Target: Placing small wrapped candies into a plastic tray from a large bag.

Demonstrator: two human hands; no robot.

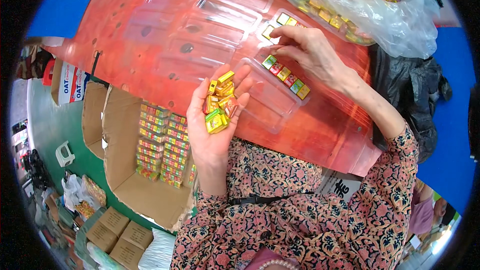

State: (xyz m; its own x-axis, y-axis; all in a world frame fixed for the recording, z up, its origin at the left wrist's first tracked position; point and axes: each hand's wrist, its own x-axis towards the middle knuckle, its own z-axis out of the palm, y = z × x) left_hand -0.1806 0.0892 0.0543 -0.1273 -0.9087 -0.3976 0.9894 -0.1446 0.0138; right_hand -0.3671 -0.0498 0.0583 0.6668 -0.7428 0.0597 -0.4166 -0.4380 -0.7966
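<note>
Placing small boxes (216, 122) neatly in the tray (265, 102) likely wants: your left hand (212, 142), beside the tray, loosely cupped beneath them; your right hand (312, 52), over the tray, thumb and forefinger slightly parted, any hold unclear; each box squared to its row.

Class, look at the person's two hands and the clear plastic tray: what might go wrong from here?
The small boxes lie loosely heaped in the cupped left hand, so a slight tilt could spill some. The right hand is very close to the row of boxes in the clear plastic tray; a careless bump might knock one out of line.
</note>
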